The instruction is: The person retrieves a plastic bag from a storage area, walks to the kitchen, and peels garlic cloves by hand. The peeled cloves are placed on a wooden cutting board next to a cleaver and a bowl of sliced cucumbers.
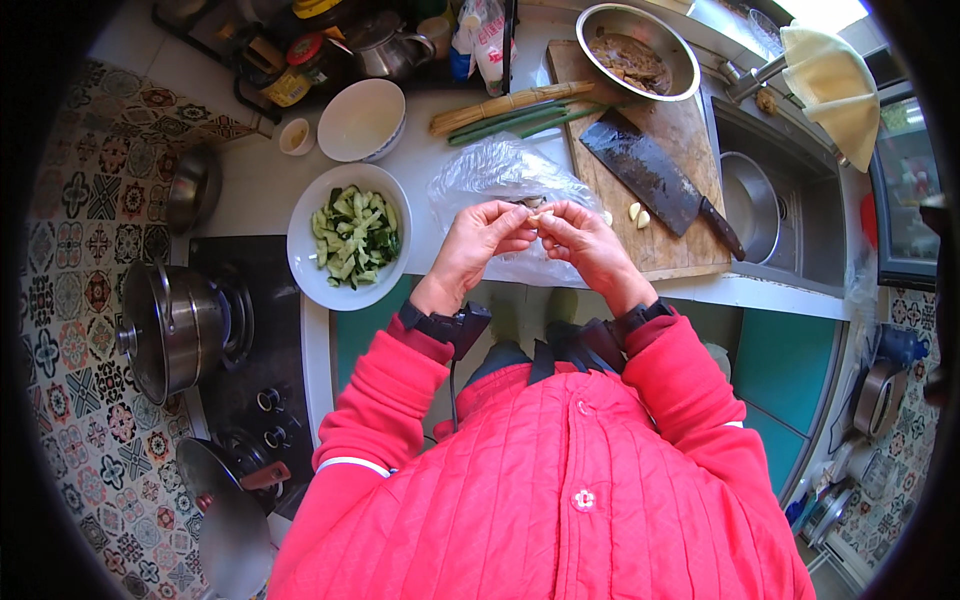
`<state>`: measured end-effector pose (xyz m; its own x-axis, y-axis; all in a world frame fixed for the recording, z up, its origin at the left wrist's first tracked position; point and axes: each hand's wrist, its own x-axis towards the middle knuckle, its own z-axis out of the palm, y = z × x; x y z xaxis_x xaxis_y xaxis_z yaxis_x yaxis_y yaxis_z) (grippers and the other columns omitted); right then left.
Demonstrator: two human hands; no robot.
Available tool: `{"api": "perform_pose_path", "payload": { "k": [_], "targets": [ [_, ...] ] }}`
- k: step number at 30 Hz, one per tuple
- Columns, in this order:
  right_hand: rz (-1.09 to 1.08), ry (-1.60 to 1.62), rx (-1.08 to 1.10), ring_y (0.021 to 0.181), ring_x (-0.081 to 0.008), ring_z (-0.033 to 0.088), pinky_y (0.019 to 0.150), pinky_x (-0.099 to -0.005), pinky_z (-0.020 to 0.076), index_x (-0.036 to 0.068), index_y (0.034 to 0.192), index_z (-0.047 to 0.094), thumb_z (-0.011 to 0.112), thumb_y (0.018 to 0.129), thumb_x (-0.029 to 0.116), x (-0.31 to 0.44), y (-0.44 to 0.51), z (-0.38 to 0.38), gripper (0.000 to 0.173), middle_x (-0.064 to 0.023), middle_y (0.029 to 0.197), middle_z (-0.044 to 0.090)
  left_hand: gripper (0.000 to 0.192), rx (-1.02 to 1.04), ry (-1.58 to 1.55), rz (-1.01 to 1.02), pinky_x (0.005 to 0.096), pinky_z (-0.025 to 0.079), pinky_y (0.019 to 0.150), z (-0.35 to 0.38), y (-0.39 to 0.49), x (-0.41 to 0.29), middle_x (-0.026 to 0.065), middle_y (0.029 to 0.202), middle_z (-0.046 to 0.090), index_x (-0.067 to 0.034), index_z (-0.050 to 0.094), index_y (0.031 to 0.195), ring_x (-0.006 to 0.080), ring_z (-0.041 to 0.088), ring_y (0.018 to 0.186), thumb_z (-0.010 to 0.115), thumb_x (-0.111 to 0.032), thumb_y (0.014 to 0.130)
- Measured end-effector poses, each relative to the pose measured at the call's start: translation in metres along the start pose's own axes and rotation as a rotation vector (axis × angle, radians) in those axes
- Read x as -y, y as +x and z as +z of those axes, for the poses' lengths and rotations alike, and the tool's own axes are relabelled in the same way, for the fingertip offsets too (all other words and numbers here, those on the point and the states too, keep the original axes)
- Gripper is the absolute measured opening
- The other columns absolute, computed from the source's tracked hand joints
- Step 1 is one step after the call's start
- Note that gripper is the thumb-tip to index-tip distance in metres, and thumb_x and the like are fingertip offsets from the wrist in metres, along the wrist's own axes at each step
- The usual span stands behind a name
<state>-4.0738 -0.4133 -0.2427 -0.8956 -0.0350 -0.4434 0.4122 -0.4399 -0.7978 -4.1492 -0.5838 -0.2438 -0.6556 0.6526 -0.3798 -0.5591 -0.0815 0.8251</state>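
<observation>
Between the fingertips of both hands is a small garlic clove (538, 217), partly covered by the fingers. My left hand (482, 238) pinches it from one side, and my right hand (583, 238) from the other. Below and behind the hands a clear plastic bag (502, 171) is spread on the counter. Peeled garlic cloves (640, 215) lie on the wooden cutting board (679, 259), right of my right hand. A cleaver (637, 171) with a dark, wet blade rests across the board, its handle pointing toward the sink.
A white bowl of cut cucumber (356, 236) stands left, near an empty-looking white bowl (361, 120). Scallions (510, 124) lie beside a bamboo brush (510, 107). A steel bowl of brown food (637, 52) sits behind the board. The sink (814, 225) is right; a pot (176, 330) is on the stove.
</observation>
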Motion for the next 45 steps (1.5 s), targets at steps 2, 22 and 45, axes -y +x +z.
{"api": "perform_pose_path", "payload": {
  "k": [2,22,45],
  "targets": [
    [0.019,0.024,0.043,0.066,-0.003,0.05,0.058,-0.016,0.0407,0.01,0.099,0.058,0.06,0.09,0.025,-0.001,-0.003,-0.006,0.018,0.0039,0.079,0.057,0.019,0.022,-0.014,-0.027,0.0227,0.054,0.069,0.002,-0.003,-0.002,0.0068,0.088,0.067,-0.001,0.064,0.098,0.0112,0.064,0.076,0.062,-0.018,0.089],
    [0.079,0.137,0.164,0.064,-0.0027,0.045,0.055,-0.0155,0.0353,0.01,0.098,0.057,0.06,0.09,0.021,-0.006,-0.01,-0.023,0.015,0.0049,0.081,0.056,0.009,0.038,0.313,0.062,0.0229,0.051,0.061,0.018,-0.005,0.006,0.0062,0.076,0.065,0.002,0.063,0.087,0.0096,0.061,0.066,0.061,-0.006,0.083],
    [0.031,0.121,-0.03,0.066,-0.0046,0.05,0.054,-0.0178,0.0383,0.006,0.102,0.058,0.065,0.087,0.021,-0.021,-0.004,-0.02,0.021,0.002,0.081,0.059,0.007,-0.028,0.099,-0.038,0.0224,0.048,0.061,0.014,0.004,0.033,0.0045,0.08,0.062,-0.003,0.057,0.087,0.0092,0.058,0.069,0.053,-0.009,0.087]
  ]
}}
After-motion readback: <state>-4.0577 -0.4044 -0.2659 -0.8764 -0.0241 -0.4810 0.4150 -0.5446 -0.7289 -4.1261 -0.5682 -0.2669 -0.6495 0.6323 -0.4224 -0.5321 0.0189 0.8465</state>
